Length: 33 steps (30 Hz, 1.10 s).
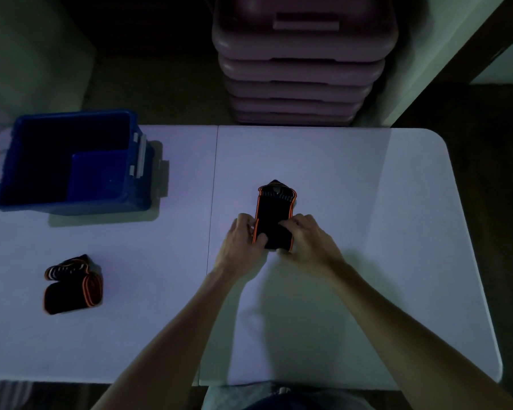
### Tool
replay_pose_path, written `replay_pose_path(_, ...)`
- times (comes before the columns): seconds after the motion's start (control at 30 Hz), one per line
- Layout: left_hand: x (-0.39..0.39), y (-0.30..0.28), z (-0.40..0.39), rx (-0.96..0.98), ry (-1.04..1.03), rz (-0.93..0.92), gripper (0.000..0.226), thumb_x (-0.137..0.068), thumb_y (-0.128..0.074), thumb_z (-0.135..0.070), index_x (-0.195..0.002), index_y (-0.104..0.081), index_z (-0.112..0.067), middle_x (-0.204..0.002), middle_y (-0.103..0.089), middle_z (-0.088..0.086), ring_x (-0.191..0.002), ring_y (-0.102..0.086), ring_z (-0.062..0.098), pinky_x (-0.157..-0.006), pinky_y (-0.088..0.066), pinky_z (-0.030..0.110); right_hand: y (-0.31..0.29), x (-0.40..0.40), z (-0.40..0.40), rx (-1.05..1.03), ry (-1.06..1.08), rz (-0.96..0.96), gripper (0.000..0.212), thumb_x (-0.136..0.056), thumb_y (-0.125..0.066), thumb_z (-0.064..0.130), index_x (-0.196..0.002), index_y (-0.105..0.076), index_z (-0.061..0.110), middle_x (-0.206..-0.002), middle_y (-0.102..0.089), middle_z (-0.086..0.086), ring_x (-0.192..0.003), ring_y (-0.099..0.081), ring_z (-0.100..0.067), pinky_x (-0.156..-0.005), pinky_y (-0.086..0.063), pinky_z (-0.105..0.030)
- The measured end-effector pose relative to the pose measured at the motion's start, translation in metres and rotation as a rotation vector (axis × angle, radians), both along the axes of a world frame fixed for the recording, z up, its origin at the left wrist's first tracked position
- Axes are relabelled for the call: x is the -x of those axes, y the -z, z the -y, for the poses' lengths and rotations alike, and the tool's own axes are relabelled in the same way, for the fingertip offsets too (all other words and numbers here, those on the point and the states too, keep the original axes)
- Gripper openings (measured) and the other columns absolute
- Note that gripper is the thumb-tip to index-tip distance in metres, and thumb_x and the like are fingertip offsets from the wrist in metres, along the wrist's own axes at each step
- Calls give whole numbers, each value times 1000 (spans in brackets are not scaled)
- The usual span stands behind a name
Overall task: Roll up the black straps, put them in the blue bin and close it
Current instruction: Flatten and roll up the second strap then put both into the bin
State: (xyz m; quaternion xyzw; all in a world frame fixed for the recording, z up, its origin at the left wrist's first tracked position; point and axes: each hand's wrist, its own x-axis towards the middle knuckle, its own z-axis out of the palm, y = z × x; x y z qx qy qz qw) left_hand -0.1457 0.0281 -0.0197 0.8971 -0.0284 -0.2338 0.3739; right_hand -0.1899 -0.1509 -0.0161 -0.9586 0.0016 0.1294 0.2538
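A black strap with orange edges (274, 208) lies lengthwise at the middle of the white table (367, 202). Its near end is a thick roll held from both sides: my left hand (243, 244) grips the left side, my right hand (305, 238) grips the right, fingers over the roll. The far end of the strap lies flat on the table. A second black and orange strap (71, 284) sits loosely bundled at the near left. The blue bin (71, 161) stands open at the far left, its inside dark and seemingly bare.
A blue lid with a white latch (157, 167) lies against the bin's right side. A stack of purple plastic containers (302, 60) stands behind the table's far edge. The room is dim. The table's right corner is rounded.
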Motion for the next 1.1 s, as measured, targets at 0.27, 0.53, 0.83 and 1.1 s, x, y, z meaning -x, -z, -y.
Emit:
replay_pose_path(0.27,-22,0,10,10,-147,-7,28,-88,-56,-47,-89,-57,-19,-97,-59,3,-85,-58,24,-71,-41,30,-8,-34,10,-380,308,-178,29,-83,-69,31,-106,-64,15,-92,-57,-4,-88,-57,-19,-69,-47,-26)
replay_pose_path(0.53,-55,6,37,-22,-235,-112,54,-89,-53,-61,-114,-55,-14,-114,-61,8,-96,-59,26,-76,-44,33,2,-59,9,-448,601,-211,60,-77,-58,62,-109,-60,11,-102,-65,-18,-89,-65,-31,-64,-43,-26)
replay_pose_path(0.83,-44,3,16,248,-297,-242,55,-79,-64,-61,-114,-56,-20,-111,-66,10,-88,-66,24,-68,-52,34,-11,-41,-12,-657,586,-153,29,-86,-73,30,-101,-61,9,-81,-63,3,-68,-57,-9,-60,-43,-25)
replay_pose_path(1.1,-13,-24,-59,593,-448,-355,55,-78,-75,-38,-117,-59,-3,-89,-71,18,-71,-67,34,-72,-56,51,-35,-32,-70,-829,484,-246,28,-85,-74,11,-108,-59,2,-86,-68,-7,-64,-64,2,-57,-49,-13)
